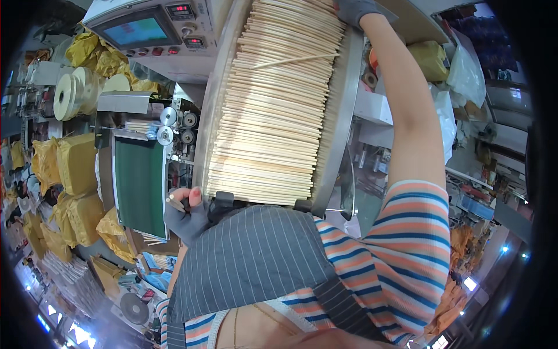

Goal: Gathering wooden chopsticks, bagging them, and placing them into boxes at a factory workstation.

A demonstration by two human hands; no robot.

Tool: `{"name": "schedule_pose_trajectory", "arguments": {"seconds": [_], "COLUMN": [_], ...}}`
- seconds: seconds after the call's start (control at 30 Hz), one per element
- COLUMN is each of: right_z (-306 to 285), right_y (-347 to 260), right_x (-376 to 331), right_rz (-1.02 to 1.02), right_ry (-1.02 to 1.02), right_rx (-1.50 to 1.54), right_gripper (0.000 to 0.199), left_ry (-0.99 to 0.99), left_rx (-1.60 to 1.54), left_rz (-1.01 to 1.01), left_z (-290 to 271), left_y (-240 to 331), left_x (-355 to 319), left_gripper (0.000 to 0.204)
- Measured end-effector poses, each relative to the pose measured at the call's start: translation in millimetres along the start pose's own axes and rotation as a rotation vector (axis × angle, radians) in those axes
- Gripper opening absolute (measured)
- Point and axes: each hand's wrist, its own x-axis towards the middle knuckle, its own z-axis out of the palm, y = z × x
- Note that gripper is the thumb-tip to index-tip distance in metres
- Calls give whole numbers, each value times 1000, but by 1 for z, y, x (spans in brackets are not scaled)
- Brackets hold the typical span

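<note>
Pale wooden chopsticks lie stacked crosswise in a long metal hopper in front of me. One loose chopstick rests slanted on top of the pile. My left hand, in a grey glove with bare fingertips, is closed beside the hopper's near left corner. Pale stick ends, apparently chopsticks, poke out of its fingers. My right arm reaches to the far right end of the hopper. There my right hand, also in a grey glove, is cut off by the upper edge, and its fingers are mostly hidden.
A control panel with a screen stands at the far left. Below it are metal rollers and a green conveyor belt. Yellow wrapped bundles and white reels fill the left side. A clear plastic bag hangs at right.
</note>
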Motion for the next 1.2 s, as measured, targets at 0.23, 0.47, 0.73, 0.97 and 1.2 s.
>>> {"name": "schedule_pose_trajectory", "arguments": {"seconds": [0.23,0.47,0.73,0.97,1.2], "right_z": [-58,-149,-150,-77,-64], "right_y": [0,-252,-311,-289,-132], "right_x": [-45,-195,-265,-190,-96], "right_rz": [-69,-476,-438,-313,-463], "right_ry": [150,-237,83,-232,-46], "right_rx": [546,1152,647,283,617], "right_gripper": [21,20,97,137,115], "left_ry": [-76,-145,12,266,385], "left_rx": [36,-111,-388,-399,-347], "left_rz": [141,354,109,-191,-337], "left_z": [-5,-14,-77,-109,-145], "left_y": [-7,15,51,5,-36], "left_x": [6,10,-31,-91,-158], "left_gripper": [18,29,37,37,36]}}
